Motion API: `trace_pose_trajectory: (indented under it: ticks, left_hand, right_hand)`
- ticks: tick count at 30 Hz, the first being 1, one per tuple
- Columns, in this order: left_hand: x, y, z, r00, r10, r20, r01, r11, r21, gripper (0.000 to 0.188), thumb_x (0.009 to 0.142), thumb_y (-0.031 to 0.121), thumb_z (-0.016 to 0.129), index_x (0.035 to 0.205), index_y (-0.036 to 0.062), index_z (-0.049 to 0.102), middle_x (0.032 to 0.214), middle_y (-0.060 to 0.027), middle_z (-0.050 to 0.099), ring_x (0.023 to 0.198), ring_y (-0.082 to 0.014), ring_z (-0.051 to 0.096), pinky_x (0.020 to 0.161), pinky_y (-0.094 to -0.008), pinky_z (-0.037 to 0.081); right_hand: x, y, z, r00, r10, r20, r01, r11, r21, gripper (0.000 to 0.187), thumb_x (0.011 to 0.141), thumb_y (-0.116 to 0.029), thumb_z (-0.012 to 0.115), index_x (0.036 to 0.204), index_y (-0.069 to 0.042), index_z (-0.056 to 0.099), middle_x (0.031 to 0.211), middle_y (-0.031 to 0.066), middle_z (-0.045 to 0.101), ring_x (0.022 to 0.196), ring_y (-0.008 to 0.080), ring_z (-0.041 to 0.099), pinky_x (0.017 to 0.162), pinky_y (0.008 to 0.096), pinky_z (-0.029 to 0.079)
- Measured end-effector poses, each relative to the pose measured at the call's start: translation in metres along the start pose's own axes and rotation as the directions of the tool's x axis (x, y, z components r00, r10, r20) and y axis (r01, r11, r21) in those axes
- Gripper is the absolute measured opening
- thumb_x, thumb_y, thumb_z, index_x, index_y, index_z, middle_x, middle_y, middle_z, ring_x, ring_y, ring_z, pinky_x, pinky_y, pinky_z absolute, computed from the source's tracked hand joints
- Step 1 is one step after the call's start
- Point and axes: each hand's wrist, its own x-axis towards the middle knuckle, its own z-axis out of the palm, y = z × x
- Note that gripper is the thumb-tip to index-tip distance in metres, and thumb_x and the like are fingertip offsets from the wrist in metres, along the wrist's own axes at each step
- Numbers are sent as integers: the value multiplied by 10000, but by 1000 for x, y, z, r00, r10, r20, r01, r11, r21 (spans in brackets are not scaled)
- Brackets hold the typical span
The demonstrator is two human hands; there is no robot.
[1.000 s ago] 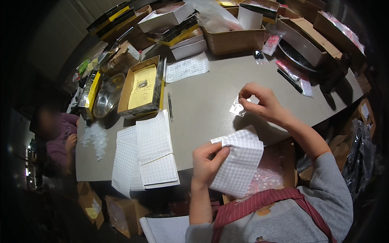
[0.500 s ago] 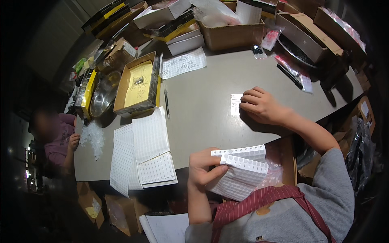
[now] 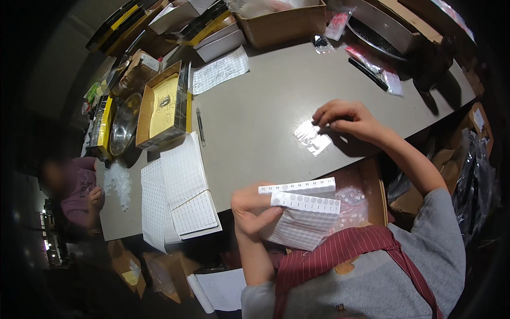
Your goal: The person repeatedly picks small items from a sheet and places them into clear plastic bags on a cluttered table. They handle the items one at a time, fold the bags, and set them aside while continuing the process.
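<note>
Sheets of round white stickers [image 3: 305, 220] hang folded from my left hand [image 3: 254, 210], thumb pressed over them near the table's front edge. Over the table my right hand [image 3: 350, 119] has bent fingers, with a gap between thumb and forefinger. Its fingertips are at the upper edge of a small clear plastic bag [image 3: 309, 139]; whether they touch it I cannot tell. Below the sticker sheets, small clear bags [image 3: 350, 210] with round marks lie in an open brown carton [image 3: 378, 194].
A stack of sticker sheets [image 3: 183, 183] lies to the left, beside a pen [image 3: 201, 127] and a box with yellow paper [image 3: 163, 109]. A metal bowl [image 3: 125, 125] and a pile of clear pieces [image 3: 118, 183] sit farther left, near another person [image 3: 79, 186]. Cartons [image 3: 281, 26] line the back.
The view has shifted. My right hand's thumb and fingers have spread apart, and the small bag has turned aslant. My left hand keeps its hold on the sticker sheets.
</note>
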Motion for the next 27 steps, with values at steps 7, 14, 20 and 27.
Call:
trace_pose_trajectory:
  ticks: [7,14,20,27]
  left_hand:
    - [-1,-2,4,996,-6,-93,6,1000,-6,294,629,22,719,886,-108,780,920,-243,760,853,-295,727,778,-343,546]
    - [-7,-17,-27,992,-28,-124,-37,870,-491,175,635,94,688,667,-78,697,739,-251,713,761,-349,672,640,-378,546]
    - [-1,-12,-51,971,95,-217,-205,797,-569,156,732,183,641,708,42,578,650,-157,630,613,-266,550,556,-365,420]
    - [8,-16,-66,966,47,-253,-210,711,-671,248,921,301,655,942,54,639,785,-49,556,749,-168,465,674,-308,365]
  right_hand:
    - [3,20,4,1000,-26,-17,26,999,19,463,852,-7,606,1309,-26,675,1354,133,662,1263,268,610,1127,378,445]
    - [1,24,7,993,-112,36,117,963,-242,594,904,-33,588,1494,-62,528,1428,171,596,1342,341,532,1159,438,395]
    - [-11,-13,15,909,-205,364,353,844,-404,525,931,-105,597,1444,-16,530,1454,208,549,1376,360,503,1201,516,308]
    - [-57,-15,-3,815,-84,574,-115,946,302,433,919,-28,628,1349,-14,677,1402,173,652,1381,295,555,1209,473,370]
